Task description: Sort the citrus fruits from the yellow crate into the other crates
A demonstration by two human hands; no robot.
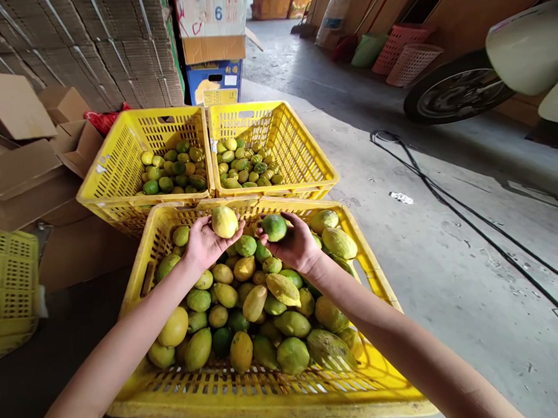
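My left hand (203, 245) is turned palm up with a pale yellow lemon (224, 222) cupped in its fingers. A dark green lemon (274, 228) rests in the curled fingers of my right hand (301, 244). Both hands are above the far part of a yellow plastic crate (274, 414), with a small gap between them. Inside the crate lie many lemons (254, 303), from deep green to yellow, some long and pointed, others round. My hands and forearms hide part of the pile.
Two more slotted yellow crates, the left one (107, 154) and the right one (311, 152), stand side by side beyond, partly filled with similar fruit. Cardboard boxes (13, 176) lie at left. A black cable (481, 223) and a vehicle wheel (462, 91) are at right.
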